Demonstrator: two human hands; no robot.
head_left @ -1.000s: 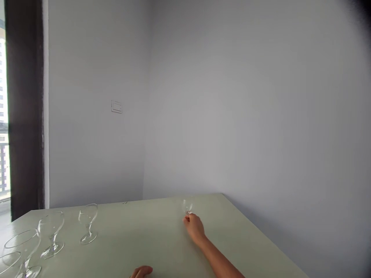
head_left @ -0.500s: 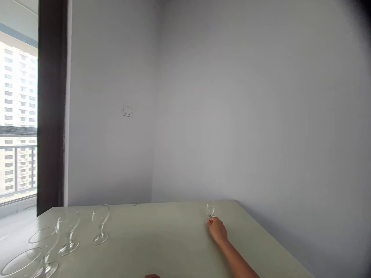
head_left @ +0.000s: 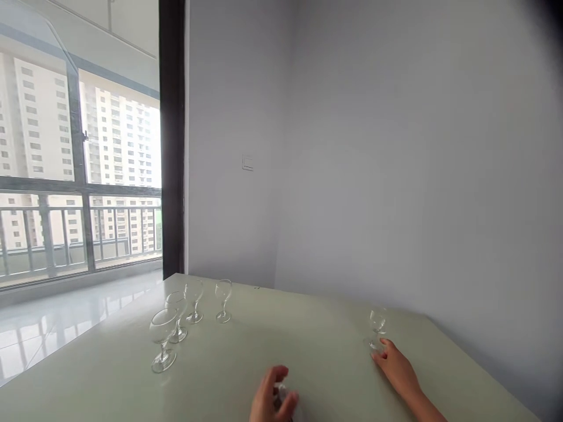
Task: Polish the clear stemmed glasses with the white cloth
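A small clear stemmed glass (head_left: 377, 326) stands upright at the far right of the pale green table (head_left: 316, 351). My right hand (head_left: 397, 368) lies flat on the table just in front of it, fingers stretched out, fingertips at the glass's foot. My left hand (head_left: 271, 400) is at the bottom edge, fingers curled round a small pale object that I cannot identify. Several larger stemmed glasses (head_left: 163, 340) stand in a loose row at the left of the table, the farthest one (head_left: 223, 299) near the back edge.
White walls (head_left: 373, 176) meet in a corner behind the table. At the left a dark frame (head_left: 171, 140) borders a big window onto a balcony rail (head_left: 79, 234) and tower blocks. A glossy tiled floor lies beside the table's left edge.
The view has swung left and pulled back, bringing the window in. My right hand has come off the small glass's stem and flattened beside it. My left hand has risen into view.
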